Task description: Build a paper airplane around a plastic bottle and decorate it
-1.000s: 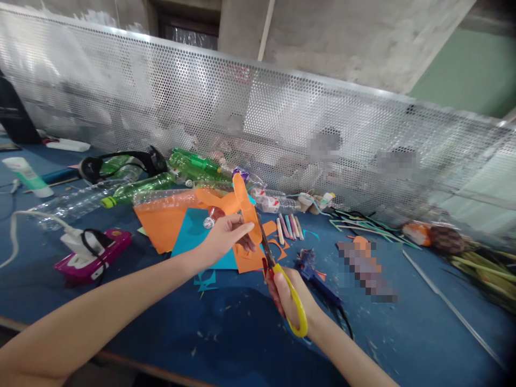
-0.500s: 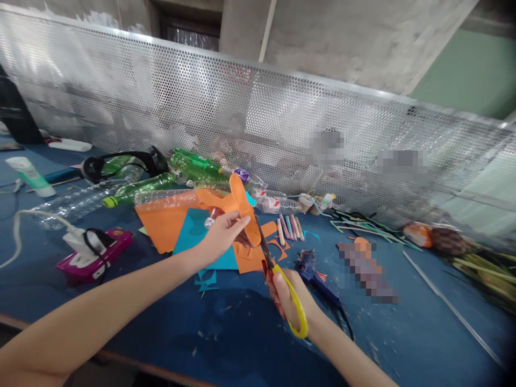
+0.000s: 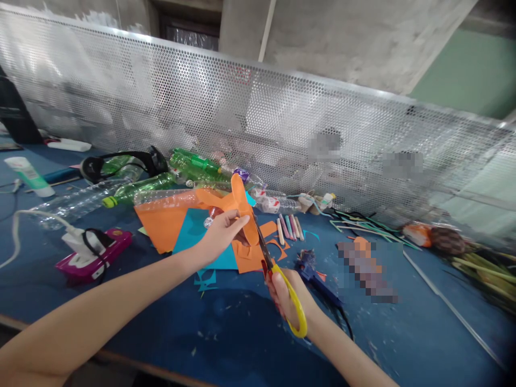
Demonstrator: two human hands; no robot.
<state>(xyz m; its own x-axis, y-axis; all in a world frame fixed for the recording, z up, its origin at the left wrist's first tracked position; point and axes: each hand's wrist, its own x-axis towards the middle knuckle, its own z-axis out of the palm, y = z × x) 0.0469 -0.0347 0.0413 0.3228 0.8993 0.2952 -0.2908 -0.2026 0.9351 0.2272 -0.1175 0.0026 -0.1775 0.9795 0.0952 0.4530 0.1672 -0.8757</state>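
Note:
Pinched in my left hand point(image 3: 224, 232) is an orange paper cutout point(image 3: 241, 201) with several rounded, petal-like lobes, held above the table. My right hand point(image 3: 288, 293) grips scissors point(image 3: 296, 306) with yellow and red handles. Their dark blades point up and away from me and lie against the right edge of the lowest lobe; whether they are parted is hard to make out. Beneath the cutout are a blue paper sheet point(image 3: 189, 236) and orange paper point(image 3: 249, 260). To the right of the blades lie orange scraps point(image 3: 276, 250).
Plastic bottles point(image 3: 147, 186) line the back, before a perforated metal screen point(image 3: 282, 113). A glue gun point(image 3: 318, 282) lies right of my right hand, near several chalk-like sticks point(image 3: 290, 228). A magenta power strip point(image 3: 94, 260) with a white plug sits at left. Blue paper scraps point(image 3: 205, 279) lie in front.
The orange cutout has turned very slightly beside the blades. Both hands stay almost in place, with the same things in them.

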